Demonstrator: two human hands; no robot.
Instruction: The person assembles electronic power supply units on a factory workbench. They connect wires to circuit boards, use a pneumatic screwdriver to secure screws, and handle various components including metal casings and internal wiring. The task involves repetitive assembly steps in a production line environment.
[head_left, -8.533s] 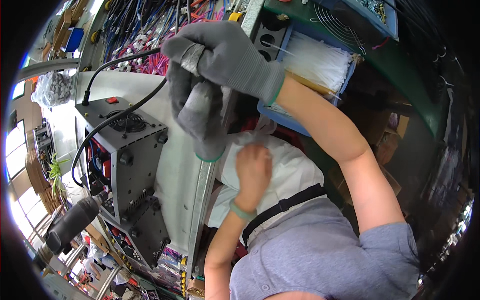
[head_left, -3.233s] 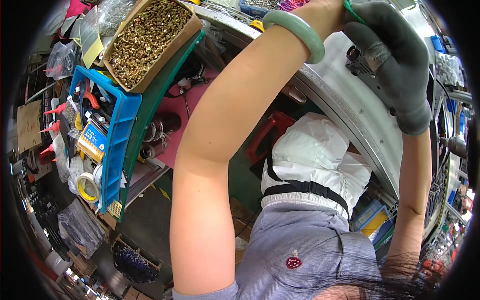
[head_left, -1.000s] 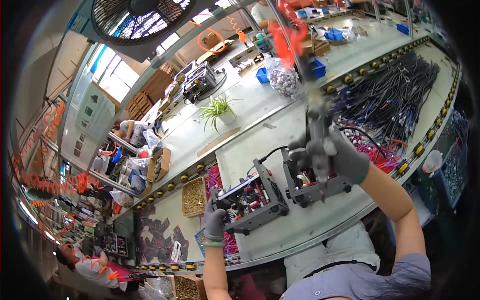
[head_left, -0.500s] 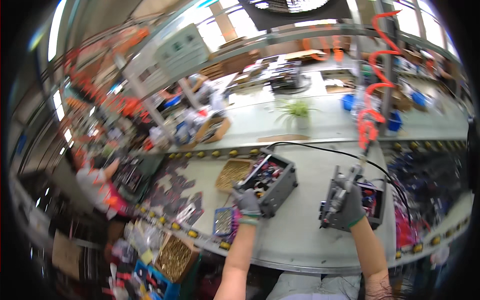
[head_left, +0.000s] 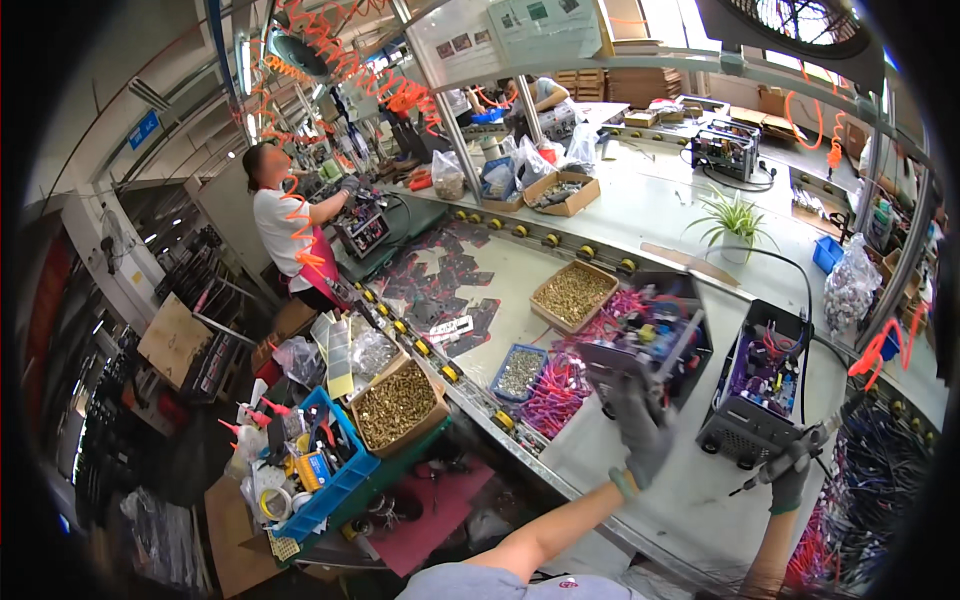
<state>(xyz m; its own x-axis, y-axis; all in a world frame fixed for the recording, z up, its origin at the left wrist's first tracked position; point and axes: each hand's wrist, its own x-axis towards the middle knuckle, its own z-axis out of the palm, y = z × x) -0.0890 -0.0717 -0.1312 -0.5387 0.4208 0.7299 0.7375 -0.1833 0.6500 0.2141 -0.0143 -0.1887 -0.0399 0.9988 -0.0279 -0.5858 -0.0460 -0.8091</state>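
Left hand (head_left: 640, 430) against near wall of left chassis (head_left: 650, 337); blurred, cannot tell if gripping. Right hand (head_left: 788, 490) wrapped round power driver (head_left: 802, 455), bit pointing left. Right chassis (head_left: 755, 390) stands on bench (head_left: 690, 485) just beyond driver, long axis running near to far; right hand nearer.

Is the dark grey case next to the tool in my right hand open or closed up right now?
Open: the dark grey case has no cover over its upper side, and coloured parts show inside.
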